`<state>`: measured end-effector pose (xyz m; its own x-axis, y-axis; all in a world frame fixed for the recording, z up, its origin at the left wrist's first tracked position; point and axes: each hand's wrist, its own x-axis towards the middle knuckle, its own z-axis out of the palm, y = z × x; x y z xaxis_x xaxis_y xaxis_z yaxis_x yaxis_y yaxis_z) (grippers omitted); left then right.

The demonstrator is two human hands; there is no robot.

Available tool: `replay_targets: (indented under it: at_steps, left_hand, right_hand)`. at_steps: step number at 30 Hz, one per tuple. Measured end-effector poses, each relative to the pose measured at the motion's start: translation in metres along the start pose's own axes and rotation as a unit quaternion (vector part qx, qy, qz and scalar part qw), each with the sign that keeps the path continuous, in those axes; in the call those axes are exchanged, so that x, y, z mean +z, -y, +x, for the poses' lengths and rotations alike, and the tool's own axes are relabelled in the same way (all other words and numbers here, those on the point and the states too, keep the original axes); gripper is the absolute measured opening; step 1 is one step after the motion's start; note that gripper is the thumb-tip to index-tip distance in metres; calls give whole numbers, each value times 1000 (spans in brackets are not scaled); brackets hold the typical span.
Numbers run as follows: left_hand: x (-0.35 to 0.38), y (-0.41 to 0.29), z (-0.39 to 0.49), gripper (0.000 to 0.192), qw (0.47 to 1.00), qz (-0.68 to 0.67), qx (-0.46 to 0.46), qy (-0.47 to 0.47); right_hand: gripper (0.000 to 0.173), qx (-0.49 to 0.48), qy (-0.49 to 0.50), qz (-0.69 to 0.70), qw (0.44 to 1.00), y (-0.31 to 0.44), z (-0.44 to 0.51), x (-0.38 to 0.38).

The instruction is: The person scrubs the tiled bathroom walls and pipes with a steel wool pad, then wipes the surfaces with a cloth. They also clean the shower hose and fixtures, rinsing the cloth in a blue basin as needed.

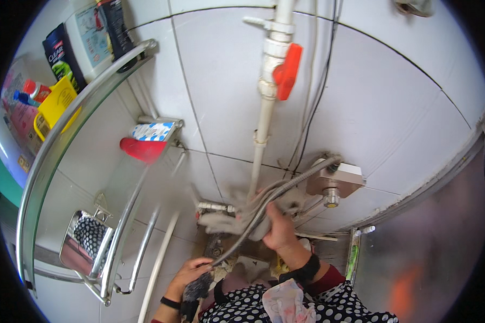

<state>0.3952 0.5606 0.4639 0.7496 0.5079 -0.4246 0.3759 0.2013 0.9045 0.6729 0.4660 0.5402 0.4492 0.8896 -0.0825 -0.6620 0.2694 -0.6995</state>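
Observation:
My right hand [282,231] holds a bunched, greyish cloth [222,224] against the white-tiled wall, left of and below a boxy metal fitting with a knob [335,181]. A flexible metal hose [283,187] leaves the top of that fitting and runs down to the left, past my right hand. At its lower end my left hand [192,270] has its fingers on the hose, with a dark, fuzzy grey thing [197,286] just beneath the palm. Motion blurs the cloth, and its exact folds cannot be told.
A glass shelf with a metal rail [56,133] carries bottles and a yellow plastic container [57,104] at left. Below hangs a small mirror [85,244]. A white pipe [266,117] with a red valve handle [287,72] runs down the wall. A green toothbrush [352,258] is at lower right.

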Motion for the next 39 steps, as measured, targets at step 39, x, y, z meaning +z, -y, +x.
replay_targets:
  at_steps: [39]
  left_hand:
    - [138,-169,103,50,949,-8,247,194]
  right_hand:
    - [47,-152,-201,-322,913,17,-135,-143]
